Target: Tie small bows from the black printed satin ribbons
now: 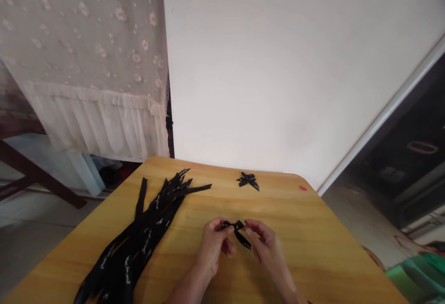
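A black ribbon bow with white lettering hangs between my two hands, above the wooden table. My left hand pinches its left loop between thumb and fingers. At the bow's right side, my right hand is closed with thumb and fingertips on the ribbon. One ribbon tail slants down to the right, close to my right thumb. Beyond my hands, a finished-looking black bow lies near the table's far edge. To the left is a pile of loose black ribbon strips with white print.
A small red piece lies near the far right corner of the table. Behind the table stands a white panel. A lace cloth hangs at the left, and green fabric shows at the lower right.
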`<state>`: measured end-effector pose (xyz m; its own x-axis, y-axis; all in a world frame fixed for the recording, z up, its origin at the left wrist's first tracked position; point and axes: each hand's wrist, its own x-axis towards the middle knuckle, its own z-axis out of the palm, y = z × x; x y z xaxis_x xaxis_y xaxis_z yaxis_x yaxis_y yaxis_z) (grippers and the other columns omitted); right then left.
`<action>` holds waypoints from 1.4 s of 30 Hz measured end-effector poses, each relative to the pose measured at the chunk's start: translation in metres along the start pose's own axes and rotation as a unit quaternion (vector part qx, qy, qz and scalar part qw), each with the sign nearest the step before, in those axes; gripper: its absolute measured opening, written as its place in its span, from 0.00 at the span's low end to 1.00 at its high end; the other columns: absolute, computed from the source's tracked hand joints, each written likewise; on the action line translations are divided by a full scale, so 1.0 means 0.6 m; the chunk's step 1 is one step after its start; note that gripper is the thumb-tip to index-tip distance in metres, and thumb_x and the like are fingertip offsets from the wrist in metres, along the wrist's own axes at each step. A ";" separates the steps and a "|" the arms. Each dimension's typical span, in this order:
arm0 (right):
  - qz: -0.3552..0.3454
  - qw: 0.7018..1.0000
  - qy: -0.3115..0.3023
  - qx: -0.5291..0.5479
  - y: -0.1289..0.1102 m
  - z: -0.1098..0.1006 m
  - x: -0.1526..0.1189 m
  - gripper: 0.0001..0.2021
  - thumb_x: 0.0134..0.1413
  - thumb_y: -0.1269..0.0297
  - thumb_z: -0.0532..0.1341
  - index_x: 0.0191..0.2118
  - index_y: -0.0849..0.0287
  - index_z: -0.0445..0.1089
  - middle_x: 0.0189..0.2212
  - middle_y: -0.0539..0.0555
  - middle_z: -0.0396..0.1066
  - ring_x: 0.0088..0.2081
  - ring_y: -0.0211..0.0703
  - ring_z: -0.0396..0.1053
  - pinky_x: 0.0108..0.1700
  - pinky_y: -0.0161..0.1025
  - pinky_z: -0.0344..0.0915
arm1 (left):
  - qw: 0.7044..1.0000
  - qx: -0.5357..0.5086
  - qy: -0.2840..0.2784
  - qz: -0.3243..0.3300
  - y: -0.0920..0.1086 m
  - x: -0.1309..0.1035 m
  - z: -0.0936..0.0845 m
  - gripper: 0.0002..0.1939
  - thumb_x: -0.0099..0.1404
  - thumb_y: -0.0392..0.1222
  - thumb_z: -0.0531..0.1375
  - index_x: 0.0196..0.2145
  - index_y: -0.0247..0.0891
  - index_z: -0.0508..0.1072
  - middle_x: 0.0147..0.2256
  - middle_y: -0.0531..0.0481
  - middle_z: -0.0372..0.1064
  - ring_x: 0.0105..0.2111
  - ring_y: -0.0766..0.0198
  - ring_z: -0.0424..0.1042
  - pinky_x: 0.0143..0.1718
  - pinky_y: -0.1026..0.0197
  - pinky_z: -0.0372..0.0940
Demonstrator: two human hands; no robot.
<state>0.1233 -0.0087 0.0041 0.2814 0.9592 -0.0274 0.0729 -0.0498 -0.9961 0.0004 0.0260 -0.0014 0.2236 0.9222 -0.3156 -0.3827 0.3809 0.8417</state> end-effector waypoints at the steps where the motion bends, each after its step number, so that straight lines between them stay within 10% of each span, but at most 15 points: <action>1: 0.003 0.999 -0.034 0.011 0.001 0.004 -0.002 0.17 0.36 0.53 0.61 0.30 0.62 0.66 0.24 0.52 0.67 0.11 0.27 0.51 0.11 0.28 0.48 | 1.000 -0.008 0.000 -0.002 -0.001 0.000 0.000 0.13 0.41 0.40 0.63 0.24 0.34 0.64 0.13 0.57 0.63 0.08 0.70 0.61 0.06 0.71 0.51; 9: -0.014 0.997 -0.074 0.028 0.010 0.013 -0.002 0.10 0.39 0.58 0.60 0.21 0.61 0.65 0.15 0.46 0.63 0.14 0.30 0.57 0.17 0.29 0.55 | 0.991 -0.113 -0.046 -0.057 0.001 -0.001 -0.001 0.13 0.38 0.31 0.66 0.25 0.30 0.68 0.23 0.47 0.70 0.25 0.63 0.71 0.24 0.67 0.67; 42: -0.053 0.994 -0.092 0.008 0.024 0.013 -0.001 0.07 0.42 0.67 0.56 0.18 0.60 0.61 0.12 0.45 0.61 0.16 0.32 0.58 0.20 0.30 0.54 | 0.994 -0.086 -0.001 -0.064 -0.003 -0.001 0.001 0.07 0.42 0.28 0.62 0.24 0.29 0.69 0.19 0.48 0.69 0.21 0.63 0.71 0.17 0.69 0.65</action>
<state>0.1166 -0.0074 -0.0107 0.0932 0.9936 0.0637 0.0762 0.0567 -0.9955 0.0015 0.0248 -0.0027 0.2814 0.8658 -0.4138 -0.4994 0.5004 0.7072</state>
